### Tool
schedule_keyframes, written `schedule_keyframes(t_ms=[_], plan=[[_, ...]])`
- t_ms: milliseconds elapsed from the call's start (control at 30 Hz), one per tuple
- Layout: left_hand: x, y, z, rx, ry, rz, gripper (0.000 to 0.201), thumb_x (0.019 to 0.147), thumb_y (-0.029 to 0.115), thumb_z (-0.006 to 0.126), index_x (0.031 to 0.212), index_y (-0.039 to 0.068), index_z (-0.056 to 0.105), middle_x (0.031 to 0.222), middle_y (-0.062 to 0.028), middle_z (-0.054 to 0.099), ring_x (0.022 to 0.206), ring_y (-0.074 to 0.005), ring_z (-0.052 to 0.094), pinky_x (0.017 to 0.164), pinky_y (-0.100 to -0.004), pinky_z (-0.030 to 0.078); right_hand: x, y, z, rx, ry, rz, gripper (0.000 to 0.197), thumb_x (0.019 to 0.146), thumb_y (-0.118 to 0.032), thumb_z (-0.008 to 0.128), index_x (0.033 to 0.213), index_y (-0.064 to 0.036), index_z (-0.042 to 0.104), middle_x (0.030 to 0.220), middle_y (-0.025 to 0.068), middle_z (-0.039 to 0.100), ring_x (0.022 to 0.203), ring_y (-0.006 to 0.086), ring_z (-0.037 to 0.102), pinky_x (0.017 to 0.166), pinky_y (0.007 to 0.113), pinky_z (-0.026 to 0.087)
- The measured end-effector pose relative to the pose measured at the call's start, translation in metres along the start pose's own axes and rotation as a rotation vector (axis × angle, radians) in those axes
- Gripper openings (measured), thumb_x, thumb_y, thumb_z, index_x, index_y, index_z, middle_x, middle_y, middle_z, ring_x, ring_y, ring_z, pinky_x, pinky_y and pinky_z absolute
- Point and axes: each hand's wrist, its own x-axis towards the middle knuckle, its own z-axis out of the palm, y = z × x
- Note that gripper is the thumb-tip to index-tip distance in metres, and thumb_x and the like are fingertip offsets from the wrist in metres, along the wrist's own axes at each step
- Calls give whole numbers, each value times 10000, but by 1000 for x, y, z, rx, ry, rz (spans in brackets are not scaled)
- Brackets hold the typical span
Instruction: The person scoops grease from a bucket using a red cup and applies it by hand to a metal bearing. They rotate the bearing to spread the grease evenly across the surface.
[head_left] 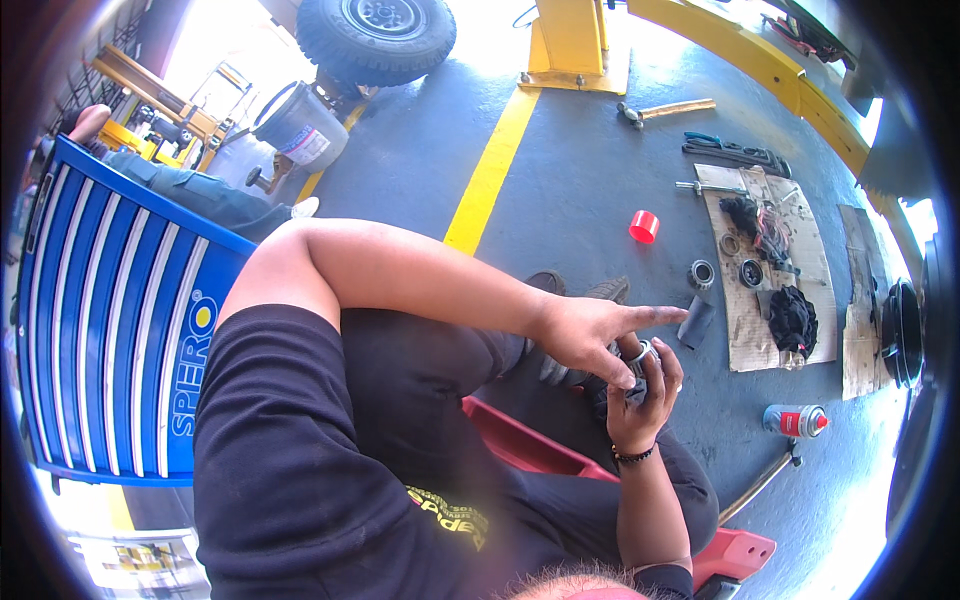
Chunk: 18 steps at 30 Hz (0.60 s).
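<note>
My right hand [645, 395] has its fingers curled round a small metal ring [643, 352], perhaps a bearing, in front of my bent knee. From the left, my left hand [585, 335] reaches across to the same ring. Its index finger points straight out past the ring and looks dark with grime. The left thumb and a bent finger are at the ring's near side; the exact grip is partly hidden. Just beyond my hands, a grey cylinder [695, 322] rests on the floor beside a round bearing-like part [700, 274]. A red cap [644, 227] is farther off.
Cardboard [740, 345] at right carries rings, tools and a black cloth [792, 322]. A spray can [795, 420] and hammers [665, 110] lie around. A blue tool chest [110, 330] stands left, near another person's leg [200, 190]. A yellow lift post [570, 45] rises ahead.
</note>
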Motion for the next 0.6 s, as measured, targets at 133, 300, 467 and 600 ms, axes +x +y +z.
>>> schedule_keyframes(t_ms=[133,300,467,600], plan=[[1,-4,0,-35,38,108,1031,886,186,671,1631,133,-41,1131,-206,701,901,-271,707,857,-396,540,5,-2,-4,1192,-278,610,777,1004,-696,311,1349,-37,538,1019,158,685,764,282,667,772,388,532],[-1,3,-4,-45,42,23,1030,893,198,685,1626,110,-32,1031,-189,726,906,-276,730,829,-382,537,-1,8,4,691,119,682,900,984,-757,145,1265,1,540,904,131,661,636,250,617,659,380,522],[-1,-2,0,1,33,-37,1055,866,211,698,1628,119,-25,998,-185,728,845,-286,734,798,-391,545,2,4,13,844,76,550,751,1020,-684,284,1331,-35,498,1115,124,655,883,235,668,737,383,540],[0,0,2,217,-17,-25,1073,844,207,696,1633,156,-29,1039,-192,714,815,-314,714,786,-397,554,-1,2,5,841,4,456,592,1027,-540,488,1365,-54,487,1182,102,645,1038,231,650,866,370,532]])
